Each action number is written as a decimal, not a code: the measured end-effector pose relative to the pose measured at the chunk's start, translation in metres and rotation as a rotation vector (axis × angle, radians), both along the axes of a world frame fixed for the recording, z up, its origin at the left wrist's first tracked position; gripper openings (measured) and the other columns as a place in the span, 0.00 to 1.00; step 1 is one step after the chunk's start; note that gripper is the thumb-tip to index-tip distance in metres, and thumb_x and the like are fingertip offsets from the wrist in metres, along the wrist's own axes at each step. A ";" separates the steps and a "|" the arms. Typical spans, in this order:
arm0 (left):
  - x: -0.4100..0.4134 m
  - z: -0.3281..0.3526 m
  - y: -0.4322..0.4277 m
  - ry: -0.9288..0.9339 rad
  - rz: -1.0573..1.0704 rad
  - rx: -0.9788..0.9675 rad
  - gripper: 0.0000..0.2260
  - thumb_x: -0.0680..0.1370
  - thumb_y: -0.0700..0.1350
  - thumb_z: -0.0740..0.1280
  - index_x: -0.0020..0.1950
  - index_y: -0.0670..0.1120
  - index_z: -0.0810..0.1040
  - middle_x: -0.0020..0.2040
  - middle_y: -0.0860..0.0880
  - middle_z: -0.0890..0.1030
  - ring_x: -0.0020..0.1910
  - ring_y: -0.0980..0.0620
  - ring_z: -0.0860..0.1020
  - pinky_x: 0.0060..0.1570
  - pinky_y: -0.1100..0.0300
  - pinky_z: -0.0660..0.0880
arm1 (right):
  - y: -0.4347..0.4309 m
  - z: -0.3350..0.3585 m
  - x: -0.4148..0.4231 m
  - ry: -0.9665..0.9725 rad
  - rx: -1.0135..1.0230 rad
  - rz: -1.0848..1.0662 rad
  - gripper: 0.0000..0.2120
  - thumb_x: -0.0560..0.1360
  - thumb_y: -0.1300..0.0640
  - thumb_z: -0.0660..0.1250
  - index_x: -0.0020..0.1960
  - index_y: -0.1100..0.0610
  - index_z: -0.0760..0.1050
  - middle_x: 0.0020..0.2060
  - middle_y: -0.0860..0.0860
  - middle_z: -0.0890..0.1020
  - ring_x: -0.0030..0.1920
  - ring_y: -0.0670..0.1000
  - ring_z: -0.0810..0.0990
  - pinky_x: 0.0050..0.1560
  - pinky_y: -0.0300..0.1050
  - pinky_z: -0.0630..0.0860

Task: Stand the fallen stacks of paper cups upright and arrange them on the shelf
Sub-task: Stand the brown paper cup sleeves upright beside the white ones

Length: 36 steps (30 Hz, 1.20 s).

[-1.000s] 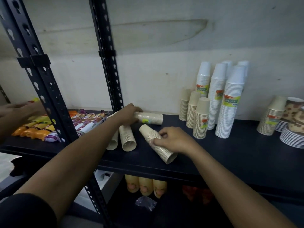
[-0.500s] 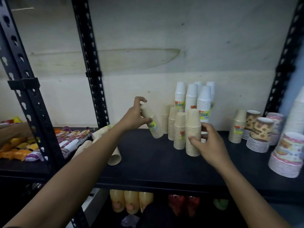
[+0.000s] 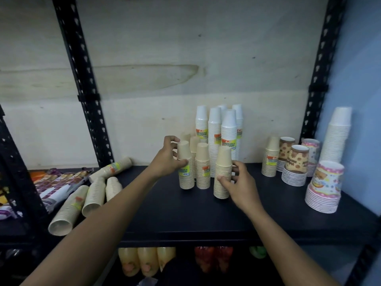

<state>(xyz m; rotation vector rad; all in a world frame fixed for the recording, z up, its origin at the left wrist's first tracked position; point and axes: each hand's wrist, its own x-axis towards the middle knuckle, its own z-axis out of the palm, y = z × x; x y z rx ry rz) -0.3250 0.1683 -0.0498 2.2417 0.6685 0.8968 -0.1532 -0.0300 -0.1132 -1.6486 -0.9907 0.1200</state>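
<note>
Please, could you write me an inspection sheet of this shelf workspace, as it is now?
Surface: black shelf board between black metal posts.
Job's things: four fallen cup stacks lie at the left; the upright beige stacks stand mid-shelf, in front of the white cup stacks.
Clutter: snack packets far left; patterned cup stacks at the right.
Hands: left hand grips the leftmost upright stack; right hand grips the front stack.
Cables: nothing seen.
Surroundings: plywood back wall; bottles on the shelf below.
</note>
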 end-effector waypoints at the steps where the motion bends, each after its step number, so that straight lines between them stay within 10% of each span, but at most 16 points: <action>1: 0.001 -0.002 0.000 -0.002 -0.001 0.000 0.29 0.73 0.41 0.76 0.64 0.51 0.60 0.60 0.47 0.78 0.48 0.52 0.77 0.46 0.54 0.80 | 0.000 -0.002 0.000 -0.007 -0.009 -0.001 0.32 0.73 0.53 0.77 0.73 0.53 0.68 0.63 0.48 0.78 0.54 0.45 0.78 0.48 0.32 0.73; 19: 0.006 -0.026 0.000 0.013 0.033 -0.034 0.33 0.74 0.45 0.77 0.69 0.54 0.58 0.61 0.50 0.79 0.58 0.52 0.78 0.51 0.58 0.80 | -0.004 -0.027 0.014 -0.130 -0.087 0.037 0.32 0.74 0.47 0.75 0.74 0.50 0.66 0.68 0.48 0.75 0.62 0.46 0.78 0.58 0.44 0.77; 25: -0.005 -0.021 -0.001 0.024 0.055 -0.074 0.42 0.69 0.53 0.81 0.74 0.54 0.58 0.64 0.51 0.76 0.62 0.52 0.76 0.59 0.54 0.77 | -0.010 -0.025 0.012 -0.091 -0.050 0.018 0.46 0.71 0.43 0.77 0.80 0.50 0.56 0.73 0.51 0.69 0.69 0.48 0.73 0.67 0.53 0.75; 36: -0.117 0.017 0.013 0.088 0.286 0.005 0.31 0.72 0.57 0.77 0.71 0.54 0.69 0.62 0.51 0.77 0.62 0.52 0.75 0.58 0.58 0.71 | -0.002 0.051 -0.050 -0.348 0.319 -0.029 0.22 0.76 0.54 0.72 0.68 0.53 0.72 0.58 0.47 0.73 0.61 0.48 0.75 0.62 0.49 0.76</action>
